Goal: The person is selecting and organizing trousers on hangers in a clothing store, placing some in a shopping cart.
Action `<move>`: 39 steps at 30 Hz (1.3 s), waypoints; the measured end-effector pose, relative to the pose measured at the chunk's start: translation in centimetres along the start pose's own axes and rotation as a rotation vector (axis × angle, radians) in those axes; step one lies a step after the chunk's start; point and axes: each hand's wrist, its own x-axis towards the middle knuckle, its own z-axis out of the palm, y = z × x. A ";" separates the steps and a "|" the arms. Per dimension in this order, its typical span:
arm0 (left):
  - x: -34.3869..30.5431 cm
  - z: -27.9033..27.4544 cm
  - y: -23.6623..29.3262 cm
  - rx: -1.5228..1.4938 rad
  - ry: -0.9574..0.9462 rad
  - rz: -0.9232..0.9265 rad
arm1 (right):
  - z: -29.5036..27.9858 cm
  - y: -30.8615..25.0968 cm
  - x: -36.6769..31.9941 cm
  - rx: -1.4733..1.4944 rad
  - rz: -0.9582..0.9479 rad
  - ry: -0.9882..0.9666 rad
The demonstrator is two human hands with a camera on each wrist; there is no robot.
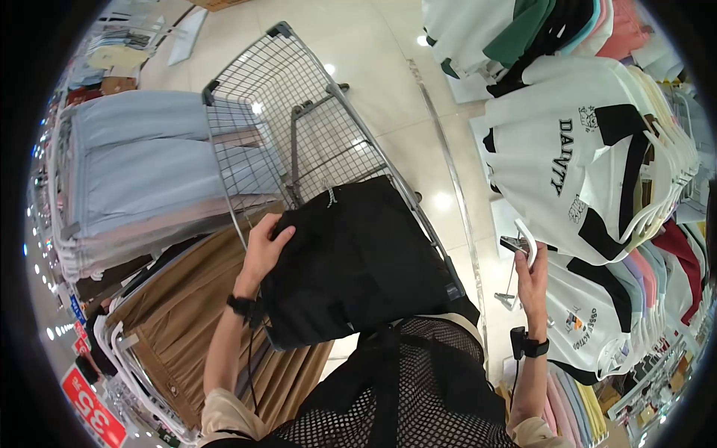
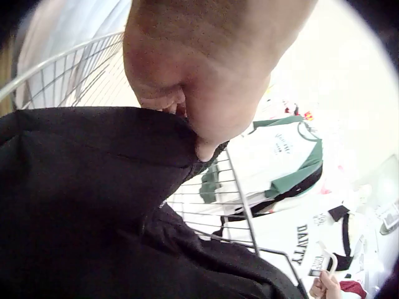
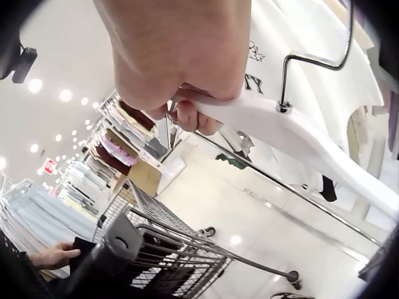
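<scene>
Hook (image 3: 312, 59), right wrist view only; right fingers (image 3: 187, 115) curled round hanger (image 3: 268, 117), left (image 1: 281, 237) round cloth (image 1: 358, 254)

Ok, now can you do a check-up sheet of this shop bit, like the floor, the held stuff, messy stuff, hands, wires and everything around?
Surface: pale, shiny floor under a wire cart.
Job's things: black garment with a drawstring, over the cart's near end; white hanger with metal clips.
Clutter: brown trousers hang close by the left forearm.
Left hand: pinches the garment's edge.
Right hand: grips the hanger.
Cables: thin black cord by the left forearm, another by the right.
Surroundings: pale blue trousers left, white tops right, red sign lower left.
</scene>
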 end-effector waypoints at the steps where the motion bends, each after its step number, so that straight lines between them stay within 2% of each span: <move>1: -1.9 -0.7 2.6 0.026 0.041 0.079 | -0.1 -0.7 0.2 0.017 -0.021 -0.005; 3: -5.9 -2.0 6.8 0.067 0.118 0.201 | 0.4 -2.2 0.7 0.132 -0.037 0.051; 6: -12.0 -3.4 11.2 0.077 0.210 0.287 | 0.6 -4.4 1.2 0.223 -0.115 0.019; 10: -18.9 -3.9 14.1 -0.074 0.420 0.362 | 0.7 -12.2 -0.2 0.285 -0.307 -0.114; 14: -24.7 -3.6 14.8 -0.143 0.617 0.418 | 1.3 -20.3 -3.2 0.264 -0.748 -0.385; 16: -27.5 -3.1 14.7 -0.165 0.726 0.502 | 2.8 -23.7 -5.6 0.187 -0.883 -0.520; 20: -33.4 -2.2 14.1 -0.226 0.811 0.627 | 6.2 -29.3 -11.6 0.273 -1.081 -0.781; 23: -38.2 -1.7 14.5 -0.197 0.822 0.580 | 7.8 -31.9 -15.6 0.236 -1.195 -0.955; 26: -41.5 -0.7 13.7 -0.293 0.846 0.578 | 9.3 -33.8 -19.9 0.118 -1.207 -1.088; 29: -44.6 0.6 12.2 -0.350 0.893 0.636 | 11.5 -32.8 -22.7 0.207 -1.202 -1.179; 32: -47.4 2.1 10.5 -0.587 0.944 0.594 | 13.0 -32.8 -24.9 0.227 -1.213 -1.270; 34: -48.9 2.0 9.7 -0.522 0.962 0.639 | 14.1 -32.3 -26.0 0.284 -1.199 -1.341; 38: -51.2 2.1 8.5 -0.493 0.955 0.682 | 14.6 -31.9 -28.8 0.237 -0.877 -1.466; 39: -51.5 2.1 8.2 -0.489 0.957 0.681 | 14.9 -31.6 -28.9 0.232 -0.863 -1.474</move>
